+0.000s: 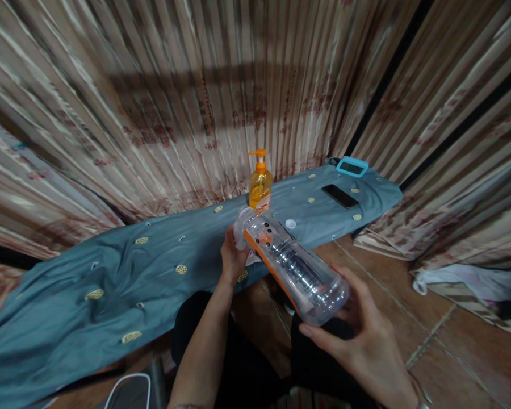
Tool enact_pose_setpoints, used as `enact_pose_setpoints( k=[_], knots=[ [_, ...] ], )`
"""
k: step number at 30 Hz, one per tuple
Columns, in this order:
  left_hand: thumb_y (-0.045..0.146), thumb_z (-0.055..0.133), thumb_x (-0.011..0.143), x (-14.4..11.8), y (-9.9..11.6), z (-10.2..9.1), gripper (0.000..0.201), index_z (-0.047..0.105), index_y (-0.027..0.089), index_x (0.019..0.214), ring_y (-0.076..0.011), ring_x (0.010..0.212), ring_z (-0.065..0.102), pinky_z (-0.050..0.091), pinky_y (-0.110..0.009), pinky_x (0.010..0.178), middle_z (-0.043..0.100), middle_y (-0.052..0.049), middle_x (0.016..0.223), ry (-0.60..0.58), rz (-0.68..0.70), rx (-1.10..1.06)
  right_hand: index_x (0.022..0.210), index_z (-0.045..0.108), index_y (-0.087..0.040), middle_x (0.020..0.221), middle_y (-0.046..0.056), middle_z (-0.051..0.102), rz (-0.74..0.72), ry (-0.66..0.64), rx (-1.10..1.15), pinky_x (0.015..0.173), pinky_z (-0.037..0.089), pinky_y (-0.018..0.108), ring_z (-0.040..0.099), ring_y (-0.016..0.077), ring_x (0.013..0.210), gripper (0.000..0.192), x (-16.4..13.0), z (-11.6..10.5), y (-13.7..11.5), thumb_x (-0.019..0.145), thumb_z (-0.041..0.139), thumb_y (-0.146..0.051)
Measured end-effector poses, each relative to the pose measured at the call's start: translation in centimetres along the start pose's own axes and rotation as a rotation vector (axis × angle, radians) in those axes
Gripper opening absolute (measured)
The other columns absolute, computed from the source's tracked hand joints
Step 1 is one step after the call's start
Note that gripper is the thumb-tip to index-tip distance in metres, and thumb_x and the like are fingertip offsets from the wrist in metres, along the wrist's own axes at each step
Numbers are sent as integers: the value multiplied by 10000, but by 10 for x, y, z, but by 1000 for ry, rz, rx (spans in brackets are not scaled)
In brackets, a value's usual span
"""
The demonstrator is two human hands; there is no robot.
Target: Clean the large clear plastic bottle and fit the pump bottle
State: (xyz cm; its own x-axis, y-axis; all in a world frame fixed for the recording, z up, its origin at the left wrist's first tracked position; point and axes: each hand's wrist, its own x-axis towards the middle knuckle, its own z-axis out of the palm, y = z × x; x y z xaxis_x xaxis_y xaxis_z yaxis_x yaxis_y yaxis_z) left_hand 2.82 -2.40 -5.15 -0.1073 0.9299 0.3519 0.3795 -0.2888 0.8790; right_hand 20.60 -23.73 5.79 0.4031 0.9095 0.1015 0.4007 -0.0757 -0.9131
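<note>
A large clear plastic bottle (298, 267) with an orange-edged label lies tilted across the middle of the head view, its neck up and to the left. My left hand (233, 258) is closed at the neck end, its fingers partly hidden behind the bottle. A clear, pale piece shows at the mouth there; I cannot tell whether it is separate. At the wide base, my right hand (361, 335) grips with thumb below and fingers along the far right side. Just behind the neck stands an orange pump bottle (259, 190) holding amber liquid. A whitish round cap (290, 224) lies near it.
A narrow board covered in blue-green patterned cloth (162, 272) runs across in front of me. On its right end are a black phone (339, 196) and a light-blue-framed digital clock (352, 166). Pleated curtains (174, 113) hang behind. Tiled floor (443, 346) shows at right.
</note>
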Motion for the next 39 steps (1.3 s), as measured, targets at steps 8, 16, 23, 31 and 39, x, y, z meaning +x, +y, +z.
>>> enact_pose_setpoints(
  k=[8, 16, 23, 31, 39],
  knots=[
    [183, 773, 681, -1, -4, 2, 587, 551, 229, 1223, -220, 873, 716, 570, -344, 790, 746, -44, 1063, 3, -8, -10, 1458, 442, -300, 1420, 111, 638, 17, -10, -17, 762, 689, 398, 803, 306, 906, 914, 0, -1, 5, 673, 878, -475],
    [219, 783, 690, -1, -5, 3, 585, 548, 230, 1225, -227, 909, 719, 571, -346, 803, 740, -48, 1095, 1, -8, -30, 1448, 447, -295, 1416, 108, 642, 14, -12, -26, 746, 692, 383, 809, 297, 876, 901, 1, -1, 4, 674, 874, -470],
    [199, 789, 680, 0, -4, 3, 596, 543, 223, 1222, -236, 902, 724, 573, -349, 794, 739, -67, 1100, 3, -18, -24, 1453, 444, -294, 1430, 108, 629, 21, -18, -20, 759, 692, 388, 809, 294, 875, 904, 1, 0, 3, 675, 877, -453],
    [172, 782, 671, 0, -3, 2, 626, 528, 245, 1239, -245, 952, 721, 577, -361, 825, 727, -66, 1162, 6, -2, -11, 1450, 454, -291, 1413, 107, 640, 28, -9, 13, 735, 697, 377, 810, 291, 861, 908, 1, 0, 3, 667, 882, -460],
    [178, 779, 690, 0, -4, 2, 641, 520, 233, 1273, -248, 965, 721, 572, -357, 820, 719, -80, 1183, 4, -4, -20, 1439, 462, -298, 1390, 99, 661, 18, -1, -39, 756, 692, 389, 814, 293, 847, 898, 1, 0, 2, 663, 882, -462]
  ],
)
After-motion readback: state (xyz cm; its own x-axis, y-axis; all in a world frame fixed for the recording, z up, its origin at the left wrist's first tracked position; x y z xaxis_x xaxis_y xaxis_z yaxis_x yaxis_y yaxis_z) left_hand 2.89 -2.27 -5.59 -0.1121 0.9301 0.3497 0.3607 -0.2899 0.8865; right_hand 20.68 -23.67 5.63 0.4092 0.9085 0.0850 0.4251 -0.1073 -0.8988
